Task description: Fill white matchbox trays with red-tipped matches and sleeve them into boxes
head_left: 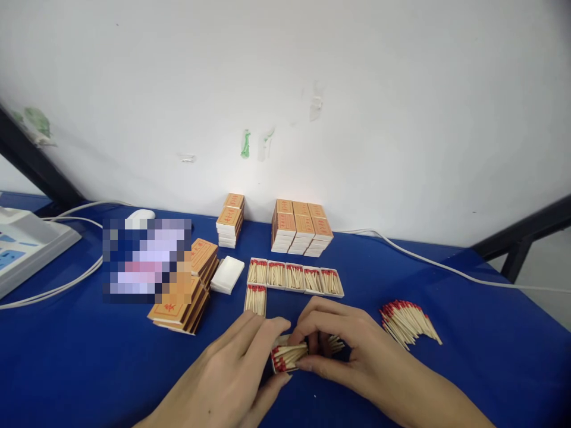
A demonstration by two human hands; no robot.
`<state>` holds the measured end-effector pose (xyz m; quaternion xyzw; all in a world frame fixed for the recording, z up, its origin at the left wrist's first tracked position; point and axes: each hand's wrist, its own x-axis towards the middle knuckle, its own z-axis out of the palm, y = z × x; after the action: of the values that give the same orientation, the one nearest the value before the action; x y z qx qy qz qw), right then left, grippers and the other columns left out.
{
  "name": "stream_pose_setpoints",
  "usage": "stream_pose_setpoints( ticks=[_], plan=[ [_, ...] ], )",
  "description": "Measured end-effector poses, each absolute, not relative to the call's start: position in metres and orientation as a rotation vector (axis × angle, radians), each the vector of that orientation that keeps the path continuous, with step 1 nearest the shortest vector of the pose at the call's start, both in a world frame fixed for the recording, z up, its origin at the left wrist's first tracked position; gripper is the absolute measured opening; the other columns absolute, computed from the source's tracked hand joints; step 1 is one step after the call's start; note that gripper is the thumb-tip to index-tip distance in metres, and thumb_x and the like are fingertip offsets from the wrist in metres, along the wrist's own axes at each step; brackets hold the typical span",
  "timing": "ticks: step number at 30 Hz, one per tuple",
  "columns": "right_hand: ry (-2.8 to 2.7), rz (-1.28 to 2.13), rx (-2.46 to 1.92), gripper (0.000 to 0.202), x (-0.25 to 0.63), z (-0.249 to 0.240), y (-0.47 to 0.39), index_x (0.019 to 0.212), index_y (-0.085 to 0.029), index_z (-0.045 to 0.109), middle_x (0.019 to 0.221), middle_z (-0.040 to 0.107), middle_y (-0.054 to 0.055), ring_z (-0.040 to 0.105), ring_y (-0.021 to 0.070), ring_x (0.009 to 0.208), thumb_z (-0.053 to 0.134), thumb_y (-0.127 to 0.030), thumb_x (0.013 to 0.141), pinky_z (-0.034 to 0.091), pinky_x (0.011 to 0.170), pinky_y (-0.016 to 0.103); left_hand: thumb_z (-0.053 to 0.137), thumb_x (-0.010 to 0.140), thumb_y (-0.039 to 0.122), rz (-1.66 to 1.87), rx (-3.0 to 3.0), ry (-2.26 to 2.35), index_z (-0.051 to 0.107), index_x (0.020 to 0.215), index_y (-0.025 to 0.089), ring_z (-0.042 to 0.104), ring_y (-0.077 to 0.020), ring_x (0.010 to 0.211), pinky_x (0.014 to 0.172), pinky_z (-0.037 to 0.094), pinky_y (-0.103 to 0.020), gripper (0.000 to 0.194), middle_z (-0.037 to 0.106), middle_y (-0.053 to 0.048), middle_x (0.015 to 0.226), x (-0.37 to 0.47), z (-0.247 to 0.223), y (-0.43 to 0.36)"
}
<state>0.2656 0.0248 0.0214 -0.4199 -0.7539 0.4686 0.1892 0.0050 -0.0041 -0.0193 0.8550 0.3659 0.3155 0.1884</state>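
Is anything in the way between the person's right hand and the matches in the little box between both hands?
Nothing visible: the right hand is right at the matches in the open tray; the left hand is on its other side.

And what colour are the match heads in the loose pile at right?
The match heads are red, clearest in the head view.

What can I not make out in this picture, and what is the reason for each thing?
All in the head view:
Open matchbox tray: right end hidden by the right hand.
Matches under that hand: partly covered by it, so I cannot count them.
Orange matchboxes: smaller label print too small to read.
Lilac object: masked by pixelation, cannot tell what it is.
White casing: cut off by the left edge.
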Motion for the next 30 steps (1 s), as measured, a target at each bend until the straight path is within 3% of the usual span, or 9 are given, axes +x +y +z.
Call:
stream_pose_setpoints(
  ticks=[5, 10, 16, 22, 30],
  plan=[
    [-2.174, 1.201, -1.109, 0.004, 0.262, 0.01, 0.021, 0.112, -0.027, 0.079, 0.114, 0.072, -0.002, 0.07, 0.0123, 0.095, 0.078, -0.03, 0.115, 0.055, 0.085, 0.023, 0.065, 0.11, 0.006, 0.863, 2.366, 0.954, 0.059, 0.12, 0.026, 0.075, -0.0235, 0.097, 0.079, 0.067, -0.031, 0.023, 0.072, -0.002, 0.111, 0.004, -0.022, -0.002],
    [-2.218, 1.094, -1.076, 0.006, 0.26, 0.009, 0.017, 0.112, -0.025, 0.078, 0.112, 0.071, 0.0, 0.072, 0.015, 0.097, 0.075, -0.027, 0.116, 0.056, 0.086, 0.026, 0.065, 0.116, 0.012, 0.852, 2.352, 0.944, 0.063, 0.12, 0.025, 0.076, -0.0226, 0.099, 0.084, 0.068, -0.032, 0.014, 0.073, -0.003, 0.114, 0.0, -0.022, -0.001],
    [-2.21, 1.224, -1.15, 0.007, 0.271, 0.023, 0.021, 0.117, -0.028, 0.079, 0.119, 0.073, -0.002, 0.073, 0.0138, 0.101, 0.083, -0.03, 0.112, 0.058, 0.09, 0.025, 0.07, 0.118, 0.02, 0.895, 2.306, 0.981, 0.07, 0.122, 0.026, 0.08, -0.021, 0.1, 0.086, 0.069, -0.031, 0.007, 0.076, -0.002, 0.114, 0.002, -0.018, 0.001],
    [-2.194, 1.271, -1.17, 0.007, 0.276, 0.025, 0.02, 0.12, -0.032, 0.083, 0.119, 0.078, -0.003, 0.076, 0.0127, 0.104, 0.078, -0.03, 0.115, 0.06, 0.093, 0.024, 0.082, 0.113, 0.025, 0.955, 2.185, 0.964, 0.081, 0.117, 0.03, 0.086, -0.015, 0.098, 0.091, 0.07, -0.021, 0.007, 0.085, 0.004, 0.115, 0.001, -0.015, 0.002],
    [-2.178, 1.244, -1.157, 0.01, 0.271, 0.018, 0.018, 0.119, -0.031, 0.084, 0.117, 0.08, -0.002, 0.078, 0.0145, 0.105, 0.074, -0.033, 0.118, 0.06, 0.091, 0.026, 0.069, 0.119, 0.017, 0.918, 2.165, 0.937, 0.081, 0.112, 0.029, 0.084, -0.0145, 0.098, 0.089, 0.068, -0.022, 0.018, 0.081, 0.002, 0.115, 0.001, -0.016, 0.001]
  ],
)
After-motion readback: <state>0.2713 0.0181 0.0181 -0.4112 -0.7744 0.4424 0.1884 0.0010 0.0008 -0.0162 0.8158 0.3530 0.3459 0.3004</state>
